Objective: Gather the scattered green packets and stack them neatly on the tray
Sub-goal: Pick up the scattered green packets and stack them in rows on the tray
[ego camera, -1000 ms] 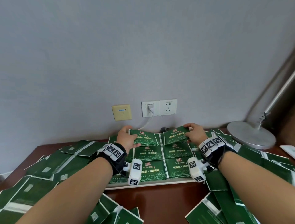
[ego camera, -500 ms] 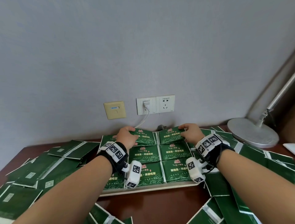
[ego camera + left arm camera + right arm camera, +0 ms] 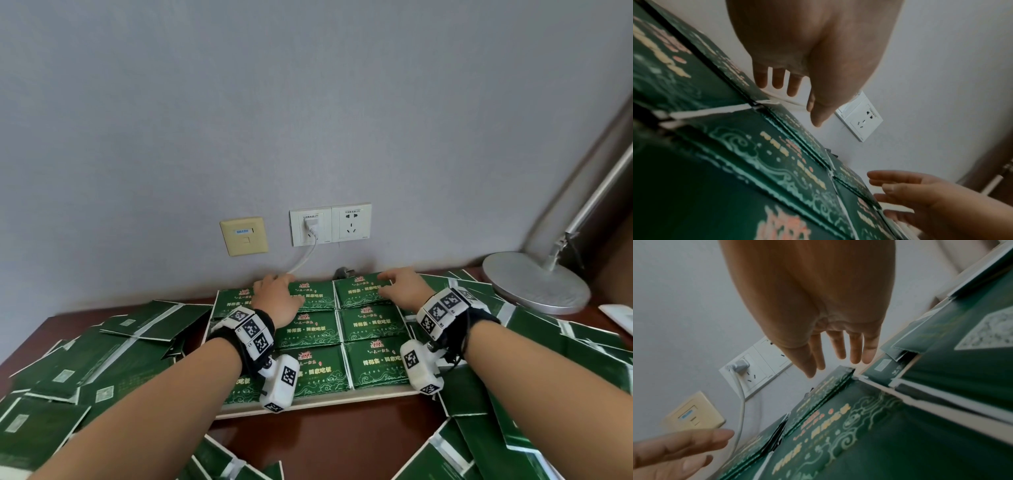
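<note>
both hands hover over the far row of the tray (image 3: 318, 406), holding nothing. left hand (image 3: 276, 297) has its fingers straight and slightly spread above the back-left packet (image 3: 317, 294); in the left wrist view the fingertips (image 3: 792, 87) sit just off the packet's far edge, and whether they touch it cannot be told. right hand (image 3: 404, 286) is likewise flat and loose over the back-right packet (image 3: 363, 291), fingers extended toward the wall.

on the tray, green packets lie face up in neat rows, edges nearly meeting, with the near row packets (image 3: 375, 365) closest to the tray's front lip. this looks like a layer being squared off rather than a finished job.

plenty remains, judging by the desk: scattered packets on the left (image 3: 85, 359) lie overlapped and face down, another spread on the right (image 3: 534, 346) runs under the right forearm toward the lamp base (image 3: 536, 284), and more sit at the near edge (image 3: 226, 462). likely well under half is gathered, so the next reach probably goes to one of these side piles.
</note>
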The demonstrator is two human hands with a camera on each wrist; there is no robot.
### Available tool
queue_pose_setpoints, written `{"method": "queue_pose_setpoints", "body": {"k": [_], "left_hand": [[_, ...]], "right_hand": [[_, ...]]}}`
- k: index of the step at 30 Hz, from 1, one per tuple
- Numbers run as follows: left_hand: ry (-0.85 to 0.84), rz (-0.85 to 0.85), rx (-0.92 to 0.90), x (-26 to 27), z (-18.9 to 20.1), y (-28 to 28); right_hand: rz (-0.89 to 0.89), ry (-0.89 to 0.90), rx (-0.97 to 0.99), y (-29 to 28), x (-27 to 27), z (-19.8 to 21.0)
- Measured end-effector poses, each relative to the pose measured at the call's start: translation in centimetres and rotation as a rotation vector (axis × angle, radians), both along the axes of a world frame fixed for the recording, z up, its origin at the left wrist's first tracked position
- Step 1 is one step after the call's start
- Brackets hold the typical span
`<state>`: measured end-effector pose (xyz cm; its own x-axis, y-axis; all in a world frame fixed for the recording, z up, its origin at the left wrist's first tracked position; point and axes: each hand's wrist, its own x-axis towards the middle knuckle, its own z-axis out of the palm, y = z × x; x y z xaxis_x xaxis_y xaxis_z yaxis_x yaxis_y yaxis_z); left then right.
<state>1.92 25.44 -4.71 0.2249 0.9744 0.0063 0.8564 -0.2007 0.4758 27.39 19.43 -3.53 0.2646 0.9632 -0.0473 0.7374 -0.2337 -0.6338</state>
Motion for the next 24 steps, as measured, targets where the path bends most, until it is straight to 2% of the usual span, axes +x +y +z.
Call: {"method": "queue_pose_setpoints", "body": {"k": [4, 7, 11, 19, 24], "left_hand": [[0.098, -0.139, 0.000, 0.4, -0.1, -0.7], [0.222, -0.229, -0.024, 1.0, -0.1, -1.2], [0.375, -0.267, -0.049, 1.3, -0.1, -1.7], [0.459, -0.264, -0.079, 1.6, 0.1, -1.8], [0.402, -0.255, -0.077, 1.5, 0.9, -2.7]], "right_hand": [[0.115, -0.106, -0.022, -0.2, -0.6, 0.1], [0.230, -0.233, -0.123, -0.3, -1.5, -0.1], [0.274, -0.394, -0.252, -0.4, -2.2, -0.2], [0.268, -0.412, -0.282, -0.2, -2.2, -0.6], [0.247, -0.361, -0.248, -1.2, -2.4, 0.1]]}}
